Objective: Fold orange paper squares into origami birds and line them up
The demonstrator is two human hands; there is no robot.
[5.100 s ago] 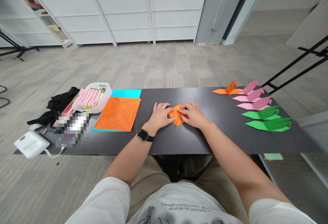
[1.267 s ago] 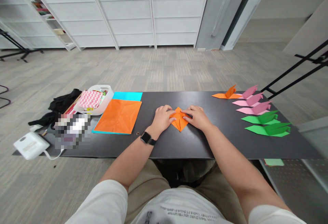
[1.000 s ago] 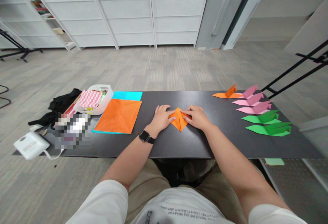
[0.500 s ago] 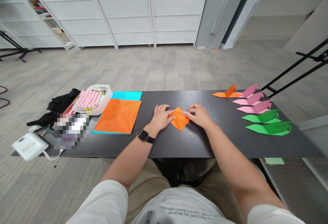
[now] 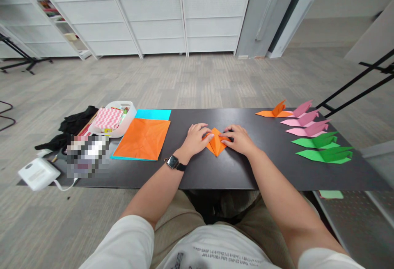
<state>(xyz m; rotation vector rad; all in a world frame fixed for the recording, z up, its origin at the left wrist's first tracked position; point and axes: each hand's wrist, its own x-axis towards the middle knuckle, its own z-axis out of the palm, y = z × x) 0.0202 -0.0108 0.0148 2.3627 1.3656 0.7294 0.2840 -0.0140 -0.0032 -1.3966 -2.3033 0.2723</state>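
Note:
A small orange folded paper (image 5: 216,146) lies on the black table (image 5: 215,172) in front of me, its point towards me. My left hand (image 5: 193,139), with a watch (image 5: 172,162) on its wrist, grips the paper's left side, fingers curled over a flap. My right hand (image 5: 240,139) holds the right side the same way, fingertips meeting near the top centre. Both top flaps are folded in towards the middle line.
A creased orange sheet (image 5: 142,138) lies on a blue sheet (image 5: 153,114) to the left, beside a white basket (image 5: 131,111), black cloth (image 5: 75,123) and a white device (image 5: 38,173). Folded orange (image 5: 275,111), pink (image 5: 304,119) and green (image 5: 323,148) shapes line the right end.
Half a second ago the paper lay as a flat diamond with my fingers at its side corners. Now both side flaps are folded to the centre and my hands have closed in.

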